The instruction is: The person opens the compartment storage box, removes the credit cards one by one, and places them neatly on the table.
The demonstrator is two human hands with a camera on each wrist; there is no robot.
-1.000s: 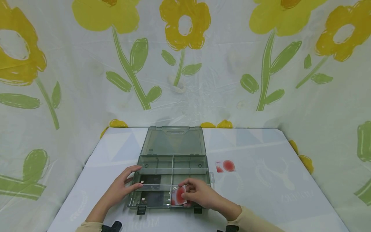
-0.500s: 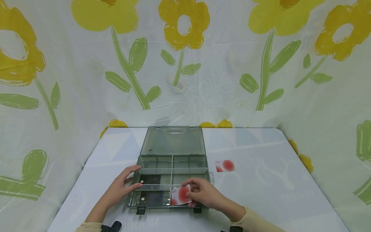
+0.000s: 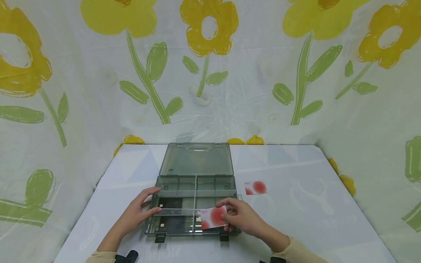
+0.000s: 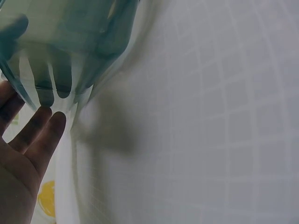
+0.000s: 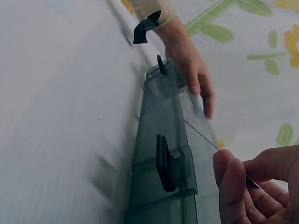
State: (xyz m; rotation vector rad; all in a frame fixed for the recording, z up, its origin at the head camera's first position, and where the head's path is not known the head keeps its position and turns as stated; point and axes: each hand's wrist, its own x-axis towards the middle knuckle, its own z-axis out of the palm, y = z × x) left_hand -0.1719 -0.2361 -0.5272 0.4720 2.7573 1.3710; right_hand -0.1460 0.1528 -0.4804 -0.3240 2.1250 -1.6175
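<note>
from my remote seat i watched the right hand (image 3: pixel 240 216) pinch one end of a red card (image 3: pixel 213 218), thumb against fingertips, holding it tilted over the front-right compartment of the box (image 3: pixel 213 199); the left hand (image 3: pixel 136 212) had its fingers spread and nearly straight, touching the box's left side, grasping nothing; i judged that the card could twist or slip, being pinched at one end only, or snag on a divider (image 3: pixel 195 199) if moved at that slant; a light left touch might let the box skid; i counted two hands, one box with six compartments, one raised lid (image 3: pixel 197 160), two latches (image 3: pixel 160 238), two black cards (image 3: pixel 172 223) in left compartments, and two red cards, the second card (image 3: pixel 255 188) lying on the table (image 3: pixel 296 226)
</note>
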